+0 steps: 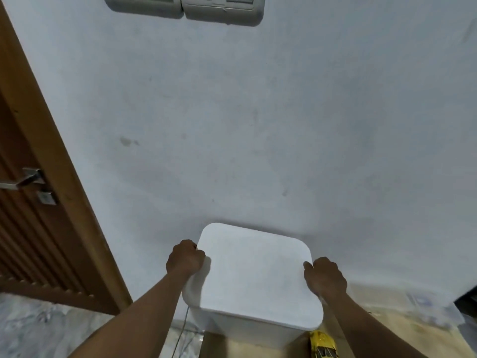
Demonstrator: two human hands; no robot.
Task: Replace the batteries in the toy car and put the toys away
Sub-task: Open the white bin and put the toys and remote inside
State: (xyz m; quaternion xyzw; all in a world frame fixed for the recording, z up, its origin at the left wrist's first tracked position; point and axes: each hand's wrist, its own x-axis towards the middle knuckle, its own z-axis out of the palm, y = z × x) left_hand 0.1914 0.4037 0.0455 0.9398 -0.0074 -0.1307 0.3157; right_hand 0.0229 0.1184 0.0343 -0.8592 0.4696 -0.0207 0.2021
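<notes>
Left hand and right hand curl over opposite edges of the white lid on a storage box, both gripping it, while the yellow toy car lies outside the box, just beside its near right corner. The step appears to be working the lid, best done with even force from both sides so it stays level and the box does not tip toward the car. Counted: one box, one lid, one toy car, one door handle left of the box, two switch plates high above it.
</notes>
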